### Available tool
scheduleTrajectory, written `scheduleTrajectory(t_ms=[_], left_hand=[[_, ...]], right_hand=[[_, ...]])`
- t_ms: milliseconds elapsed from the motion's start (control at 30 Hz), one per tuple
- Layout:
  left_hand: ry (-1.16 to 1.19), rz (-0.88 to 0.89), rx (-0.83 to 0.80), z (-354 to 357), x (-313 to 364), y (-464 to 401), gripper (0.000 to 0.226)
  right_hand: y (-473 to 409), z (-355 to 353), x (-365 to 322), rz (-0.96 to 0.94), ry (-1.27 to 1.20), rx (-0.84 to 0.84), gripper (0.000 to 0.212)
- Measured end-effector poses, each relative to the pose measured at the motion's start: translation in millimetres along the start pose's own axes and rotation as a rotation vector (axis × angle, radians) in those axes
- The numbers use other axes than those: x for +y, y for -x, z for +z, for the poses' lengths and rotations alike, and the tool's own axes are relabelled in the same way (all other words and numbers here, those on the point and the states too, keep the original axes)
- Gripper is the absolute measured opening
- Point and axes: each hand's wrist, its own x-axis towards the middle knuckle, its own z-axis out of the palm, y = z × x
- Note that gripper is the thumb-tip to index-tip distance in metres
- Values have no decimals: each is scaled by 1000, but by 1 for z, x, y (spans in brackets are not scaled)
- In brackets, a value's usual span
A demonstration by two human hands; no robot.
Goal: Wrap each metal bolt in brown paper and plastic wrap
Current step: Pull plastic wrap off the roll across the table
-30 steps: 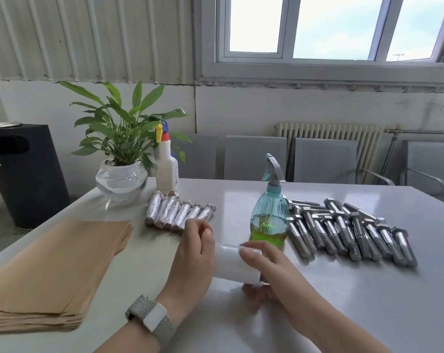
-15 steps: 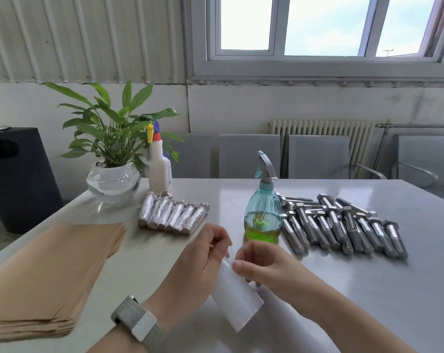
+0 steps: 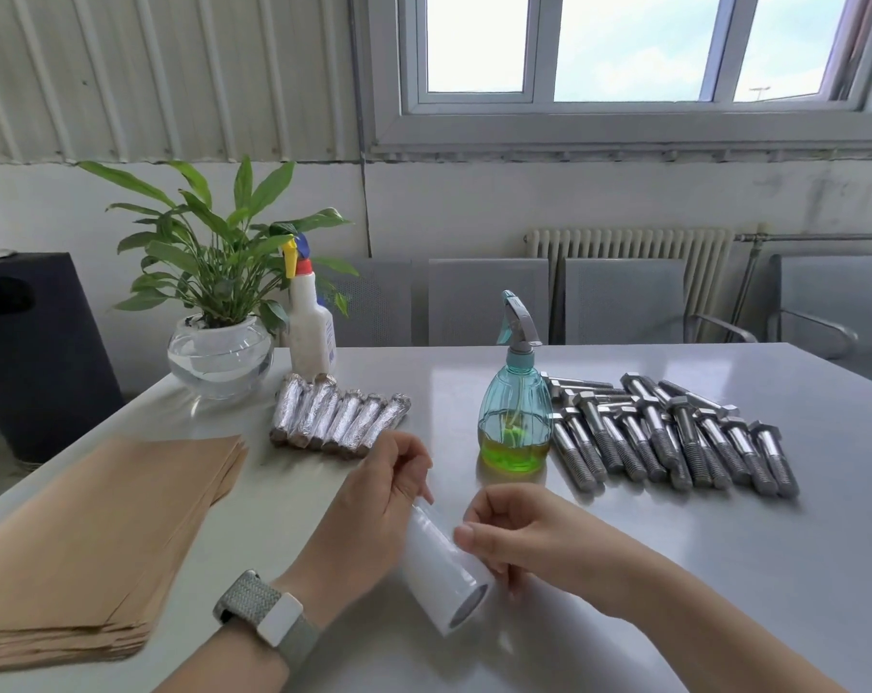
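Left hand: my left hand (image 3: 373, 497) grips the far end of the roll of plastic wrap (image 3: 439, 567), fingers curled round it.
Right hand: my right hand (image 3: 519, 530) pinches the roll's side with the thumb.
Roll: tilted, near end toward me, above the table (image 3: 624, 617).
Bolts: bare bolts (image 3: 669, 437) lie at right; wrapped bolts (image 3: 338, 420) by the plant (image 3: 213, 272).
Paper: brown paper (image 3: 88, 542) stacked at left.
Between: spray bottle (image 3: 515, 407).

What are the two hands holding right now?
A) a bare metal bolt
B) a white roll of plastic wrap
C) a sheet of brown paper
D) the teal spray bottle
B: the left hand and right hand both grip the white roll of plastic wrap, while the bare bolts, teal spray bottle and brown paper stack lie untouched on the table.
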Motion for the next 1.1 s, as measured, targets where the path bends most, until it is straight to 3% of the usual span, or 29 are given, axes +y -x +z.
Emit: scheduleTrajectory(t_ms=[167, 300, 667, 1100], left_hand=[[-22, 7, -34, 2, -2, 0, 8], [-60, 37, -27, 4, 0, 1, 10], [-125, 7, -74, 2, 1, 3, 13], [-159, -14, -60, 3, 4, 1, 17]], right_hand=[[-3, 5, 3, -40, -7, 109, 25], [-3, 7, 3, -61, -3, 98, 10], [1, 7, -3, 34, 22, 66, 14], [-5, 21, 3, -99, 163, 274, 21]])
